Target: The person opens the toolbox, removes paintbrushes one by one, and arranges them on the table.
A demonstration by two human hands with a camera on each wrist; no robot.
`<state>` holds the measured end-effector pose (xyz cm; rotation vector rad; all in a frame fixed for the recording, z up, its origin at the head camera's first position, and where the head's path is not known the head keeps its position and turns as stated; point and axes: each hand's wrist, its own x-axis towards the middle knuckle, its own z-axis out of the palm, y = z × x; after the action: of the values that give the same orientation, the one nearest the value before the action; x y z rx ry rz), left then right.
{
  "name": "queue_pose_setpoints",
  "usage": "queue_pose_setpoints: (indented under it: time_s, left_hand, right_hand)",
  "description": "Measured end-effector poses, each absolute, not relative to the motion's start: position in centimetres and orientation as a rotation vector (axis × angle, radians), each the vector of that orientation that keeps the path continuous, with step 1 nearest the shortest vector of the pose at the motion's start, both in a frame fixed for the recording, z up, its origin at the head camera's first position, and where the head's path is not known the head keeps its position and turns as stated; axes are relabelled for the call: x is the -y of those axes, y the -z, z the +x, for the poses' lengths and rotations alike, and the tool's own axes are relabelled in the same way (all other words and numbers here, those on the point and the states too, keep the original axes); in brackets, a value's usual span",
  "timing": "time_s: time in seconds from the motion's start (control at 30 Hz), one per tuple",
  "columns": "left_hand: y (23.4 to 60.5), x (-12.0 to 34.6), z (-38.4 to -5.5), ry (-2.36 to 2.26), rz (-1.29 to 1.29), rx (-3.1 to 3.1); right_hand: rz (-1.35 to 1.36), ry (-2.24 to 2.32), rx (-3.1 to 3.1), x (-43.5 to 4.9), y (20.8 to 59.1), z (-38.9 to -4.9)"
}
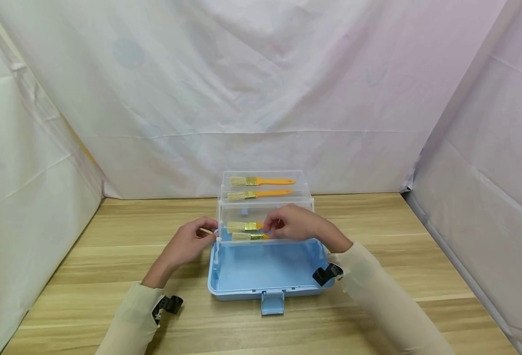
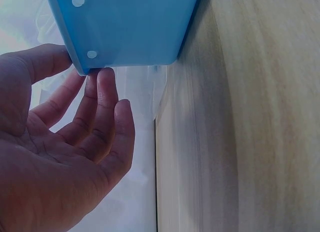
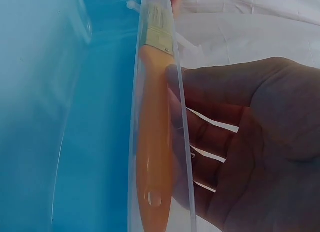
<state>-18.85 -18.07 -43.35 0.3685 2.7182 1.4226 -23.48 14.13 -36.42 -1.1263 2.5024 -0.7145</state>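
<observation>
A blue storage box [image 1: 267, 266] lies open on the table, with clear trays [image 1: 265, 203] raised in tiers at its back. My left hand [image 1: 192, 240] holds the box's back left edge, thumb on one side and fingertips on the other, as the left wrist view shows. Over the lower tray, my right hand [image 1: 294, 223] pinches a paintbrush [image 3: 154, 127] by its orange handle, thumb at the neck just below the metal band. A second paintbrush [image 1: 245, 226] lies close behind it, its handle partly hidden by that hand. Pale bristles on both point left.
Two more orange-handled paintbrushes, a rear one [image 1: 262, 181] and a nearer one [image 1: 261, 194], lie in the upper tray. A blue latch [image 1: 272, 302] hangs from the box's front. White cloth [image 1: 261, 98] surrounds the wooden table [image 1: 145, 222] at the back and sides.
</observation>
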Motion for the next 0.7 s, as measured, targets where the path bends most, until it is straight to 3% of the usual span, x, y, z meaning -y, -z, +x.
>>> queue_pose_setpoints:
  time_s: [0.7]
  left_hand:
    - [43.3, 17.9, -19.0, -1.428, 0.362, -2.712]
  right_hand:
    - [-1.228, 0.695, -2.512, -14.5, 35.3, -23.2]
